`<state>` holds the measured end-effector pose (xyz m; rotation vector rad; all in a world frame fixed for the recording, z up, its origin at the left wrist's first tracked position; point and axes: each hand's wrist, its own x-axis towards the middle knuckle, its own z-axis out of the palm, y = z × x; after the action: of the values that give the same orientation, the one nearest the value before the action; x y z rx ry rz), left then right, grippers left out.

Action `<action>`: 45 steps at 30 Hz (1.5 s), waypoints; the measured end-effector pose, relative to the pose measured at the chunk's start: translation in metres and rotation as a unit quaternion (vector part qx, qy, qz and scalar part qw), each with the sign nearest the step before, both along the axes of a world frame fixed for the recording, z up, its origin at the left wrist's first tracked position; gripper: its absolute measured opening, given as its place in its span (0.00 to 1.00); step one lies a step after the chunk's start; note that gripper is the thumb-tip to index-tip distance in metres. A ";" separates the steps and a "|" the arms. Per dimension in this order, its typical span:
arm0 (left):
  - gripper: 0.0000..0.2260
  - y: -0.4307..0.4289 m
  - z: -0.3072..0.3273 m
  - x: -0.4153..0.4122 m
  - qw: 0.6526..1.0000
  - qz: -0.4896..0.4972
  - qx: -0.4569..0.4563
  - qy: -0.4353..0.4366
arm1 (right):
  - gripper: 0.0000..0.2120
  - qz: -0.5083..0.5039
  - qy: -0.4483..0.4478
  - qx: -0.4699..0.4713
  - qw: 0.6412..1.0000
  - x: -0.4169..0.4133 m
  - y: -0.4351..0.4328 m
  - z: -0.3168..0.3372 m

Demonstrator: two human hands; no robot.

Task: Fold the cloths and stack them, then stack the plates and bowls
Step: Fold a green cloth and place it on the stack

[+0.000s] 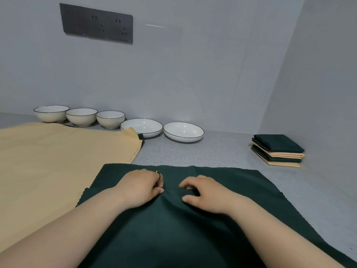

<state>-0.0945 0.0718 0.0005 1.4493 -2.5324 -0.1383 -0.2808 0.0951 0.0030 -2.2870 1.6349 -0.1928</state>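
A dark green cloth (pixel 222 190) lies spread on the grey counter in front of me. My left hand (pixel 141 187) pinches a fold of it near its middle. My right hand (pixel 202 194) lies beside it with curled fingers gathering the same fabric. A large yellow cloth (pixel 48 161) lies flat at the left, partly under the green one. Three white bowls (pixel 81 117) stand in a row along the back wall, with two shallow white plates (pixel 183 131) to their right. A stack of folded green and yellow cloths (pixel 278 150) sits at the right by the side wall.
The speckled grey counter (pixel 193 153) ends at a back wall and a right side wall. A dark socket panel (pixel 96 23) is mounted high on the back wall. The yellow cloth's corner overlaps the nearer plate's rim (pixel 142 127).
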 end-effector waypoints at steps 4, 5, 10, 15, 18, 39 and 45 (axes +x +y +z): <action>0.13 -0.006 0.001 0.010 0.997 -0.004 0.066 0.028 | 0.05 0.003 -0.002 -0.004 1.000 0.000 -0.015 -0.005; 0.12 -0.007 0.002 0.014 0.994 -0.004 0.101 0.041 | 0.11 -0.001 0.001 -0.010 1.000 -0.004 -0.016 -0.006; 0.07 -0.027 0.010 0.057 0.977 0.039 0.199 0.058 | 0.16 -0.028 0.011 -0.020 0.999 -0.015 -0.023 -0.009; 0.08 -0.047 0.007 0.106 0.955 0.111 0.238 0.139 | 0.15 -0.053 0.026 -0.023 0.998 -0.022 -0.032 -0.010; 0.09 -0.050 -0.007 0.112 0.940 0.141 0.209 0.229 | 0.15 -0.061 0.031 -0.023 0.997 -0.022 -0.040 -0.009; 0.06 -0.070 -0.034 0.118 0.886 0.247 0.088 0.383 | 0.06 -0.106 0.020 -0.081 0.991 0.010 -0.114 -0.015; 0.07 -0.071 -0.033 0.119 0.896 0.247 0.072 0.362 | 0.06 -0.108 0.024 -0.087 0.990 0.012 -0.115 -0.017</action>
<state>0.0243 0.0007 -0.0329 1.6443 -1.5442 -0.6510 -0.2693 -0.0204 -0.0144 -2.2493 1.9609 -0.3460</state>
